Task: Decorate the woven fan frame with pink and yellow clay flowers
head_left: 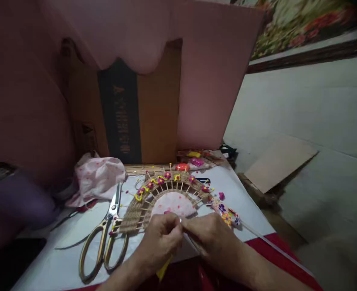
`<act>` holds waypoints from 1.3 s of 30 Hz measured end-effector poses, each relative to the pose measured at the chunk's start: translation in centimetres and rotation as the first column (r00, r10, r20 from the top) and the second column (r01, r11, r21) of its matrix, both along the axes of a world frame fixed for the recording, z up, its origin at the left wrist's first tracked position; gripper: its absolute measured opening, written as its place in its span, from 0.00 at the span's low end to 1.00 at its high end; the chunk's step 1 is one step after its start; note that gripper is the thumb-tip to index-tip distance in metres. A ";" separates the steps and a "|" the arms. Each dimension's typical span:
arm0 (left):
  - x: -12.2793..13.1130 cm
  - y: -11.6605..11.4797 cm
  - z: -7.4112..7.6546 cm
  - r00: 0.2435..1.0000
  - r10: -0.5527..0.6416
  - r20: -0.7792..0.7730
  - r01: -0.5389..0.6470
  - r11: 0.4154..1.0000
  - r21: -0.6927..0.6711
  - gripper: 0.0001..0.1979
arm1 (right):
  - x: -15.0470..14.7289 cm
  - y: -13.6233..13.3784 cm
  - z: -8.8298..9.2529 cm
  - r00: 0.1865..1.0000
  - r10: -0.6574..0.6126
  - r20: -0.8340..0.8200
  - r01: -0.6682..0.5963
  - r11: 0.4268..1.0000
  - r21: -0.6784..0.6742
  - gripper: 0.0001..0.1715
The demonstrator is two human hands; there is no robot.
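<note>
My left hand [163, 238] and my right hand [211, 238] meet at their fingertips, both closed in a pinch. A tiny light spot shows between them, too small to name. Under my left hand hangs a yellow piece [164, 268]; whether it is held there I cannot tell. Just beyond my fingers lies a half-round fan-shaped craft piece [131, 212] of twine woven over thin sticks. Pink flowers with yellow centres and a wavy yellow line trim its arc. Spotted pale fabric [175, 203] fills its middle, partly hidden by my hands.
Large gold-handled scissors [101, 238] lie open at left, near crumpled spotted cloth [101, 178]. On the right is a flower-patterned object [223, 212] with a white cord [275, 248]. Small coloured packets [196, 161] line the back, before a cardboard box [157, 109].
</note>
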State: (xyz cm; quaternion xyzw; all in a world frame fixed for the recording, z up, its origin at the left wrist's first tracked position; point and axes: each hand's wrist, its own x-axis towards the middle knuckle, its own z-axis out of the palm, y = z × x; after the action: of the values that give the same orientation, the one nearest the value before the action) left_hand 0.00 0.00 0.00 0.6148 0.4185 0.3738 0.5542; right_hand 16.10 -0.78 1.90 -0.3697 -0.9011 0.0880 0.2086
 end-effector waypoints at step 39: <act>-1.5 1.5 0.6 0.957 0.104 0.273 -0.037 0.971 -0.238 0.16 | 0.5 0.5 0.1 0.970 -0.154 -0.188 0.110 0.968 -0.226 0.09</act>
State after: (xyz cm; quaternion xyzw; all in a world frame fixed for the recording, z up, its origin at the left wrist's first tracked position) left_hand -1.50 1.54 0.64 0.4713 0.3972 0.4265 0.6619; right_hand 16.63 -0.24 2.01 -0.4383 -0.8337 0.2077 0.2641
